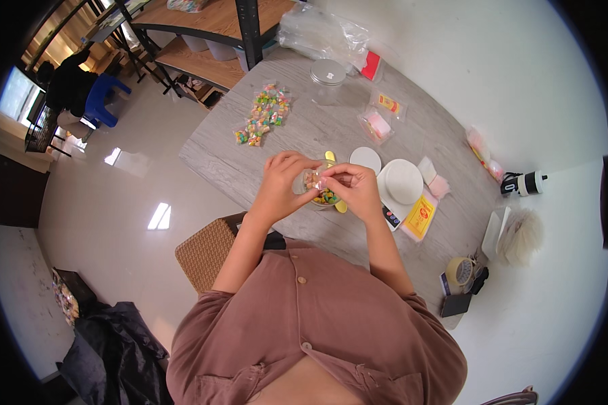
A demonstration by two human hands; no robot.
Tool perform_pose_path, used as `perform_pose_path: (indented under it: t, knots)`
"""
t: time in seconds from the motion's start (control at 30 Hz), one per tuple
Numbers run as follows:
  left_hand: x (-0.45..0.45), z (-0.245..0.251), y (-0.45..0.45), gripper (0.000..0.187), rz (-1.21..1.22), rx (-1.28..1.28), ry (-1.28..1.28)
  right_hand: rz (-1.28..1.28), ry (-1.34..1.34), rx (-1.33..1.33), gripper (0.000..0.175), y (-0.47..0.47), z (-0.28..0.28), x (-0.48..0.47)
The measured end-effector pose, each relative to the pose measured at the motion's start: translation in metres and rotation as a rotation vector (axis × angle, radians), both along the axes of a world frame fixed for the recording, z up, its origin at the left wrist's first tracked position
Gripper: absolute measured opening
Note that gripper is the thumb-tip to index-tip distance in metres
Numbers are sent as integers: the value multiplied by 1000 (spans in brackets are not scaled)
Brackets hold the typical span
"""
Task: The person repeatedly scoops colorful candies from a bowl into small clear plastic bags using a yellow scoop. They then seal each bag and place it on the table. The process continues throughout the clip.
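Note:
My left hand (pixel 288 185) and my right hand (pixel 352 190) meet over a clear round container (pixel 327 198) of small multicoloured pieces. Between the fingertips of both hands is a small clear plastic bag (pixel 318 181) with orange-pink pieces showing. A yellow spoon (pixel 341 206) lies partly behind the container. Just right of my right hand, a white digital scale (pixel 394 202) carries a round white lid (pixel 404 181), with another round white lid (pixel 365 160) beside it. Several filled small bags (pixel 268 112) lie in a group farther up the table, to the left.
A jar with a silver lid (pixel 328 73) stands near large plastic bags (pixel 321 33). Packs of bags (pixel 419 215) lie right of the scale. Rolls of tape (pixel 459 271) and a black-and-white bottle (pixel 529 183) are at the right. Another person (pixel 73 83) sits far off at the upper left.

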State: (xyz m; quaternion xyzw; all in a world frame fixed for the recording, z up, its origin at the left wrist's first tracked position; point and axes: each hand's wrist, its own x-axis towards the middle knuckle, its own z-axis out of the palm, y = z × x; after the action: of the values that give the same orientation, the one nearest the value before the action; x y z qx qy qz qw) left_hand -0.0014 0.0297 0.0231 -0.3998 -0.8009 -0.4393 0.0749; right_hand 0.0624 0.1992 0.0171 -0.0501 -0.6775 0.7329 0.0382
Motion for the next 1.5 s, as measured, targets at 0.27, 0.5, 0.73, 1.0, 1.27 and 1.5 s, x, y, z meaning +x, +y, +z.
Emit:
perform_pose_path:
  t: [0.27,0.5,0.73,1.0,1.27,1.5]
  knots:
    - [1,-3,0,40,-28,12,-28,-27,133,137,13,0,-1,1]
    - [4,-2,4,31,-22,15,80,-69,40,104,6,0,4,5]
    - [4,-6,6,29,-15,9,165,-115,-9,47,20,1,3,5]
    - [2,-10,3,34,6,14,149,-82,-4,94,16,3,4,2]
    - [-14,-13,-18,36,133,105,104,-132,62,469,10,14,13,-3]
    - [-14,-12,-24,31,140,194,25,155,-46,1368,10,0,-1,-23]
